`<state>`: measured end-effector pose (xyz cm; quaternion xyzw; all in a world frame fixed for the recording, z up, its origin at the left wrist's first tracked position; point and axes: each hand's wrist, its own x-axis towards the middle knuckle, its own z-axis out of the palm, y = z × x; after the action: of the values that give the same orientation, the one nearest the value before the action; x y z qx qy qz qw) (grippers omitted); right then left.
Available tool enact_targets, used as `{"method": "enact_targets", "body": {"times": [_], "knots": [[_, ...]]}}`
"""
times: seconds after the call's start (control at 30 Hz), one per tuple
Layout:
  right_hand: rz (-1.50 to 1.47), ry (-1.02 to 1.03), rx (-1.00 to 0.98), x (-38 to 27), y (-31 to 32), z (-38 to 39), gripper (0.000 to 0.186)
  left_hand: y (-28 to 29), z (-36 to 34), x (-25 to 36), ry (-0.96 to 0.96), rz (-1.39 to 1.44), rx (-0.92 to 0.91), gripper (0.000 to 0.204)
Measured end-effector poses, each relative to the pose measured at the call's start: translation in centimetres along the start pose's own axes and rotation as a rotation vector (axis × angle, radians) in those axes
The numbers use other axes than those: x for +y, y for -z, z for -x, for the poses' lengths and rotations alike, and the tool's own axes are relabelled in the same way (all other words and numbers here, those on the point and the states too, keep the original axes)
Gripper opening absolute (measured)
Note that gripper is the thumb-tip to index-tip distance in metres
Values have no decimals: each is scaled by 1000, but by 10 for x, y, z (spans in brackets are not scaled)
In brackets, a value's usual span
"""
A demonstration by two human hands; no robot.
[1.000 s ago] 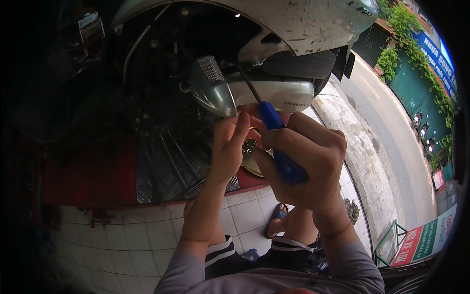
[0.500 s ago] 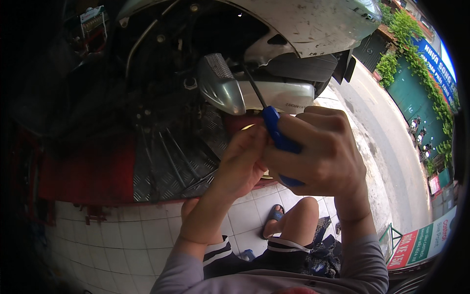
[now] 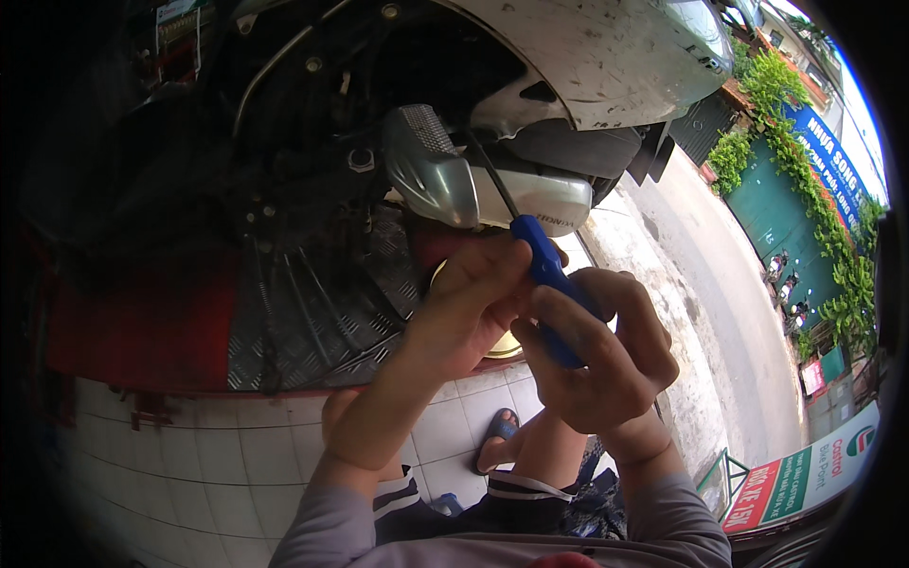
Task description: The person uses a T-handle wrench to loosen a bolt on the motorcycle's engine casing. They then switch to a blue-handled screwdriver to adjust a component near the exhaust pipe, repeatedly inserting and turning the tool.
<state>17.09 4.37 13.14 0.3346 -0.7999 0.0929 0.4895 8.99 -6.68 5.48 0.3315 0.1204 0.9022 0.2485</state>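
A T-handle driver (image 3: 544, 254) with a blue grip and a long dark shaft slants up from my hands toward the motorbike (image 3: 606, 57). Its tip disappears in the shadow below the scratched pale body panel. My left hand (image 3: 471, 301) is closed, with thumb and fingers pinching the blue grip near the shaft. Lower down, my right hand (image 3: 606, 364) wraps its curled fingers around the wide end of the grip. Just left of the shaft is a silver metal cover (image 3: 437, 185), and a smooth pale silver casing (image 3: 549, 201) lies behind the shaft.
A red-edged work platform with a treaded metal plate (image 3: 265, 327) holds several long rods or tools (image 3: 308, 303). A round, gold-rimmed container (image 3: 504, 348) sits partly behind my hands. White floor tiles (image 3: 213, 454) lie below; a street (image 3: 705, 227) runs along the right.
My right hand has moved slightly down, its grip looser and shifted around the blue handle. The driver's handle has turned a little. My view has shifted slightly.
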Motion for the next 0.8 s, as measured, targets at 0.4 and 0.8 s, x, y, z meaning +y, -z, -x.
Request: {"method": "enact_targets", "body": {"times": [0.4,0.8], "knots": [[-45,62,-17,0,12,6,39,1,-8,9,27,-18,-61,46],[-133,-118,-75,-7,14,-3,59,-4,-4,17,17,-123,-76,63]]}}
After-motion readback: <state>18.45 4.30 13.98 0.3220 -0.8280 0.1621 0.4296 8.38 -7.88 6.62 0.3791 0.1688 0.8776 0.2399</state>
